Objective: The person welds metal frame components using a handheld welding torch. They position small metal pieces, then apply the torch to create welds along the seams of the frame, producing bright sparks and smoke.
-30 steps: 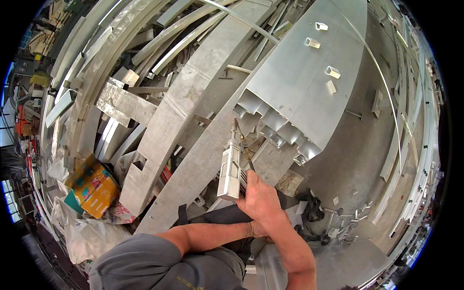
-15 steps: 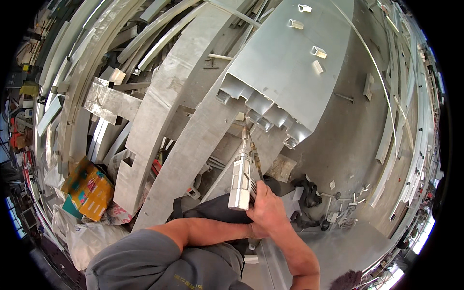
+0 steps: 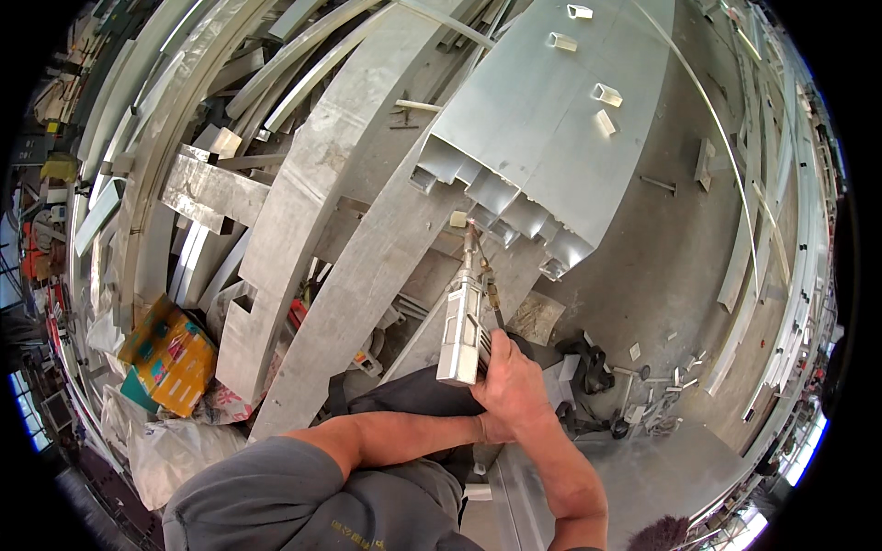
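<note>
right hand wrapped round silver tool, centre frame | tool tip at 12 o'clock, by open ends of ribbed aluminium panel | left hand hidden behind right wrist, grip unclear | yellow carton at 9 o'clock

right hand closed grip, left forearm crossing beneath

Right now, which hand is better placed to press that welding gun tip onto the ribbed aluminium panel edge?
Probably the right hand: it grips the silver gun, whose tip sits near the ribbed panel edge. The left hand appears tucked at the right wrist, mostly hidden, apparently steadying.
</note>
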`<state>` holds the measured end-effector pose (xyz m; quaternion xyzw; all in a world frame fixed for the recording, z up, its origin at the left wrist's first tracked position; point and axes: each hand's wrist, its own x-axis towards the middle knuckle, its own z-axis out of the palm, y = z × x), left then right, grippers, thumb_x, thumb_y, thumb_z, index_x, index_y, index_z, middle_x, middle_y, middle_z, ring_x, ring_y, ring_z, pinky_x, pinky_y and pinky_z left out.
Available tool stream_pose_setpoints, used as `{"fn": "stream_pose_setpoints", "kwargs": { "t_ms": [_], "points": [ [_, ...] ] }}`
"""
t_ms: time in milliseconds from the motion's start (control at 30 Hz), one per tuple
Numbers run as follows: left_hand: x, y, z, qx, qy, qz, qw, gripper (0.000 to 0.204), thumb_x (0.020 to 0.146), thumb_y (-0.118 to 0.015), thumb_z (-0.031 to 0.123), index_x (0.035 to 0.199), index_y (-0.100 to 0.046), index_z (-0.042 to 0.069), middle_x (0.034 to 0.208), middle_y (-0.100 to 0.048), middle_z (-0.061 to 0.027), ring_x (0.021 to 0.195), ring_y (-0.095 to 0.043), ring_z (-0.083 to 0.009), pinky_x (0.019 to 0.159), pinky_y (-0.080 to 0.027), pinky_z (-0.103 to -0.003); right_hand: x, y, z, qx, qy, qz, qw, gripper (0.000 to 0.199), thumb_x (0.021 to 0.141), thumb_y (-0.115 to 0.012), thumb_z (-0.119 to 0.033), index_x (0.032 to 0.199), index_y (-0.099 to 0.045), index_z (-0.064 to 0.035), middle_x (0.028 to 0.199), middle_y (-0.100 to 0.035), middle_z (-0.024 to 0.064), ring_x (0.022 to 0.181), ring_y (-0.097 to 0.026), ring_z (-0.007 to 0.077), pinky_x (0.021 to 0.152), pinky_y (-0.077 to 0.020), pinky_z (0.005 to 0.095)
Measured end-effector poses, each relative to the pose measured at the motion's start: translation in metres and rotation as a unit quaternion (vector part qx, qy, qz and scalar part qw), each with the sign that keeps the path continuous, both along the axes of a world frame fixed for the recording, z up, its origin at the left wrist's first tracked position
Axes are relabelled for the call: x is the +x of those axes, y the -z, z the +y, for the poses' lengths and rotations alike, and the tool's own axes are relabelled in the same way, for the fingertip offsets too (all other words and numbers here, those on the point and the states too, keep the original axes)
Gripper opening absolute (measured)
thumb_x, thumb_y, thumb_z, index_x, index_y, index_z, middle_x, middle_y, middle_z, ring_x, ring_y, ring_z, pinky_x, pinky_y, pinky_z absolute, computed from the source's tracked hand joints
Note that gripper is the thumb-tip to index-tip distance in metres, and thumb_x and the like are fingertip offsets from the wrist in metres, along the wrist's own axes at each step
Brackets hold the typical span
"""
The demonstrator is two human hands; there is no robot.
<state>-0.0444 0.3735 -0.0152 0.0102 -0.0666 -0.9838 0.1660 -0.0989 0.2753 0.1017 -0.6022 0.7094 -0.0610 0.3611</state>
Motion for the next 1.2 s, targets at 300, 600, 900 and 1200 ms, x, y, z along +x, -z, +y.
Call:
{"fn": "stream_pose_setpoints", "kwargs": {
  "t_ms": [300,600,900,1200],
  "points": [
    [-0.007,0.001,-0.004,-0.011,0.003,-0.001,1.000,0.039,0.089,-0.073,0.031,0.110,-0.055,0.004,0.113,-0.064,-0.0144,0.115,-0.058,-0.0265,0.103,-0.045,-0.042,0.001,0.004,-0.002,0.018,0.008,-0.002,1.000,0.059,0.079,-0.075,-0.027,0.121,-0.044,0.0008,0.100,-0.065,0.0252,0.088,-0.066,0.0461,0.074,-0.0553,0.0532],
    [-0.010,0.003,-0.005,-0.016,0.007,0.001,1.000,0.040,0.088,-0.074,0.031,0.110,-0.055,0.004,0.114,-0.064,-0.0143,0.116,-0.058,-0.0262,0.102,-0.045,-0.042,-0.001,-0.001,-0.006,0.057,-0.002,0.004,0.998,0.064,0.074,-0.077,-0.022,0.122,-0.042,0.0013,0.103,-0.063,0.0256,0.091,-0.066,0.0459,0.077,-0.0551,0.0529],
    [-0.008,0.004,-0.005,-0.025,0.013,-0.001,1.000,0.040,0.088,-0.075,0.031,0.111,-0.055,0.004,0.114,-0.064,-0.0141,0.116,-0.058,-0.0258,0.102,-0.045,-0.041,-0.001,-0.003,-0.005,0.027,-0.016,0.019,0.999,0.055,0.079,-0.075,-0.027,0.115,-0.042,-0.0005,0.095,-0.063,0.0234,0.083,-0.069,0.0423,0.071,-0.0583,0.0491],
    [-0.009,0.005,-0.002,-0.026,0.016,-0.003,1.000,0.041,0.087,-0.075,0.031,0.111,-0.055,0.004,0.115,-0.064,-0.0139,0.116,-0.058,-0.0254,0.102,-0.046,-0.041,-0.003,-0.004,-0.002,0.037,-0.003,0.009,0.999,0.056,0.079,-0.075,-0.027,0.116,-0.042,-0.0009,0.097,-0.063,0.0233,0.086,-0.067,0.0436,0.073,-0.0568,0.0512]
  ]
}}
